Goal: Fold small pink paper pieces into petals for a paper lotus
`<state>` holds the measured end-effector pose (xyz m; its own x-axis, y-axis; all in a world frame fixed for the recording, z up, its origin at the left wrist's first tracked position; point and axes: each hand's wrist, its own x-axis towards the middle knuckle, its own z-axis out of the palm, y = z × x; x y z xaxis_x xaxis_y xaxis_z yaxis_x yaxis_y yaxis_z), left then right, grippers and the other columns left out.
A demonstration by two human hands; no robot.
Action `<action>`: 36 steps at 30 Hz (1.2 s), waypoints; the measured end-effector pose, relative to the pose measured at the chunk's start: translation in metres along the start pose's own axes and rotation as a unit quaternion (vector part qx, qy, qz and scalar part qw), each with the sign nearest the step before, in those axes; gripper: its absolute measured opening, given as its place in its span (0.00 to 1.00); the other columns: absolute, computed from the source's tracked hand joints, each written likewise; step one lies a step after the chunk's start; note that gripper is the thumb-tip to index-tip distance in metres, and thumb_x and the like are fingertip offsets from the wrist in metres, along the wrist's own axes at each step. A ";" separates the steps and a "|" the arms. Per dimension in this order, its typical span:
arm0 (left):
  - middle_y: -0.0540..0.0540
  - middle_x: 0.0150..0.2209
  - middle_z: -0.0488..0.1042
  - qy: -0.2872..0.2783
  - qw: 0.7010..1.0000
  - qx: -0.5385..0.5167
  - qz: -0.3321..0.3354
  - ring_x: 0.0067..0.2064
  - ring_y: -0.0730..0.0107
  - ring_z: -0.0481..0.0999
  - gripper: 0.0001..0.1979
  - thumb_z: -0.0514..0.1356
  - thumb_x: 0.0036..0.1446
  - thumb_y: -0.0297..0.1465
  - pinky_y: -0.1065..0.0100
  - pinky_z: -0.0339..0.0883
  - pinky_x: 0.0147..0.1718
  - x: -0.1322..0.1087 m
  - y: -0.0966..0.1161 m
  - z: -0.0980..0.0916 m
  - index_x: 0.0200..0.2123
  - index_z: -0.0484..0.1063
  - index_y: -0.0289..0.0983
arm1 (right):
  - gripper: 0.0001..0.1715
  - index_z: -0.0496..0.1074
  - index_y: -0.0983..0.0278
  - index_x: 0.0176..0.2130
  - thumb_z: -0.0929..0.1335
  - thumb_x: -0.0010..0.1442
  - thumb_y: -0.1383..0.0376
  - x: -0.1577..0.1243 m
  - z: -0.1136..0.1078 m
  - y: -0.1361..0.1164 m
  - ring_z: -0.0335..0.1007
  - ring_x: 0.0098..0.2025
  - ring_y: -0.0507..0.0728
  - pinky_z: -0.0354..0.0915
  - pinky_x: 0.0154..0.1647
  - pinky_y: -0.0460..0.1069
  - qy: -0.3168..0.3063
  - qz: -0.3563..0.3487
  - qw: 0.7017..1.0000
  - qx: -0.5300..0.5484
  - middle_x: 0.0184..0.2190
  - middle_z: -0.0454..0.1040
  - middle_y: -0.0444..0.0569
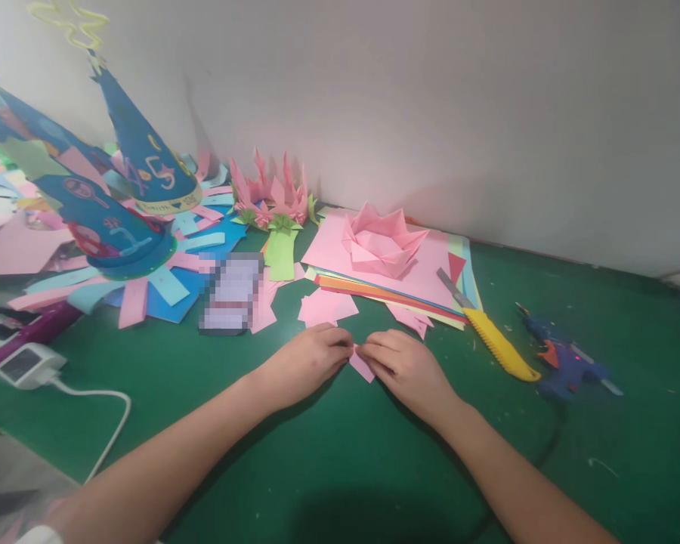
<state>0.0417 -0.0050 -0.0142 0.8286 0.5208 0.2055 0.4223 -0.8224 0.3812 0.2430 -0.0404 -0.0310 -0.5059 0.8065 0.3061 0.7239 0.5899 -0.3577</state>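
Between my two hands, low over the green table, is a small piece of pink paper. My left hand pinches its upper left edge. My right hand grips the upper right side, with the fingertips of both hands almost meeting. Part of the paper is hidden under the fingers. Just beyond my hands lie loose pink paper pieces. Behind those, a folded pink paper flower rests on a stack of coloured paper sheets.
A yellow utility knife leans on the stack's right side, with a blue glue gun beyond it. Leftward are a blurred phone, a pink paper crown, blue cone hats and a white plug with a cable.
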 end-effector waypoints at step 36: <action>0.43 0.43 0.69 -0.010 0.999 0.053 -0.005 0.40 0.66 0.66 0.12 0.50 0.61 0.23 0.65 0.66 0.41 -0.002 0.002 0.008 0.44 0.71 0.35 | 0.11 0.63 0.63 0.23 0.62 0.56 0.72 -0.004 -0.013 0.001 0.62 0.32 0.55 0.60 0.33 0.50 0.023 0.030 0.999 -0.019 0.26 0.66 0.48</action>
<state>0.0439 -0.0096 -0.0211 0.8307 0.5254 0.1840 0.4663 -0.8373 0.2855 0.2520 -0.0439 -0.0212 -0.4396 0.8368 0.3263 0.7698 0.5382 -0.3431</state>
